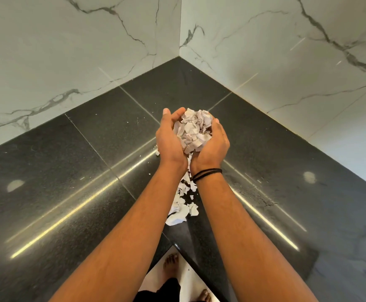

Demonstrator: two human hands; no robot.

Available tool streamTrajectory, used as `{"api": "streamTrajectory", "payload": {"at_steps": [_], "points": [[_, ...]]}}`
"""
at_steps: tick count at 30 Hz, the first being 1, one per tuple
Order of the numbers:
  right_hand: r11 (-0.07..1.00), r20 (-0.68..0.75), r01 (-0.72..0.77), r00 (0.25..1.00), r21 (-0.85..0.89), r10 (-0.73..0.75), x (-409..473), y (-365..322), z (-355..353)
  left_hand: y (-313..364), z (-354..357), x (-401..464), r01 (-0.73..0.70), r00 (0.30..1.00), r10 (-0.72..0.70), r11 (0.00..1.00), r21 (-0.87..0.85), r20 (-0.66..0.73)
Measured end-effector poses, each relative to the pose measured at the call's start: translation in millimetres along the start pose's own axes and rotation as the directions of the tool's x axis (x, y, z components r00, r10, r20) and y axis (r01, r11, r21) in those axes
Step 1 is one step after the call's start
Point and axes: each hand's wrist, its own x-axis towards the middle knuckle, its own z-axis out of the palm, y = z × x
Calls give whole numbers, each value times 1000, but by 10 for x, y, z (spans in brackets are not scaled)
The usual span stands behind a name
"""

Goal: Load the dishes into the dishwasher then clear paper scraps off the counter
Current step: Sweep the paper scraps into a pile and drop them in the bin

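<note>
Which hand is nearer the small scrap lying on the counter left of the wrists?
Left. The left hand is right beside the small scrap; the right hand is across the held paper wad.

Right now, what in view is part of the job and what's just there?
Job:
- left hand and right hand, cupped together
- wad of paper scraps held between them
- loose scraps on the black counter

Just there:
- marble wall
- black wristband
- bare feet on the floor
</note>
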Motion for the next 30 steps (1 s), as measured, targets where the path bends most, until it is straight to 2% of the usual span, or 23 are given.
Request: {"api": "streamTrajectory", "payload": {"at_steps": [3,7,18,30], "points": [[996,15,-36,999,86,35,30,-16,9,-12,36,-24,77,997,-76,976,-202,15],[985,80,-97,993,145,86,18,-125,-1,-24,79,-84,109,994,-96,948,-299,57],[952,190,-204,968,228,162,-367,-700,-143,-102,339,-623,144,984,-87,906,-397,158],[897,325,-349,910,271,257,-1167,-1439,-666,-297,511,-1897,86,987,-12,885,-458,163]]}}
